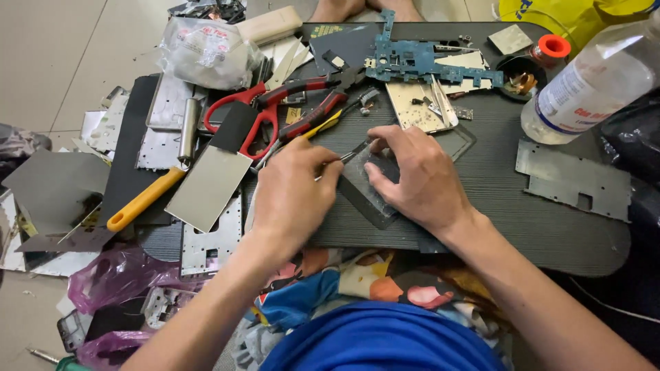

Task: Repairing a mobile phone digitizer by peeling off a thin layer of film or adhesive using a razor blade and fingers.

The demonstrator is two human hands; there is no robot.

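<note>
1. Flat dark panel [375, 185], rectangular with a worn, greyish face: lies on the near middle of the dark tabletop [495, 206], just beyond its front edge, under both hands
2. Right hand [419, 175]: spread palm-down on the panel, fingers bent and pressing its far and right part; it grips nothing
3. Left hand [292, 192]: fingers curled shut around thin metal tweezers [347, 154], whose tips rest at the panel's far left corner
4. Yellow-handled screwdriver [330, 122] and red-handled pliers [302, 103]: just beyond the left hand, beside red-handled scissors [244, 113]
5. Blue circuit board [426, 62]: far middle of the tabletop, a pale phone frame [416, 106] lying near it
6. Clear plastic bottle [591, 79], white label: lying tilted at the far right, near an orange cap [553, 47]
7. Grey metal plate [574, 178]: right side of the tabletop, well apart from the hands
8. Yellow-handled scraper [199, 182], broad steel blade: left of the tabletop among loose metal sheets
</note>
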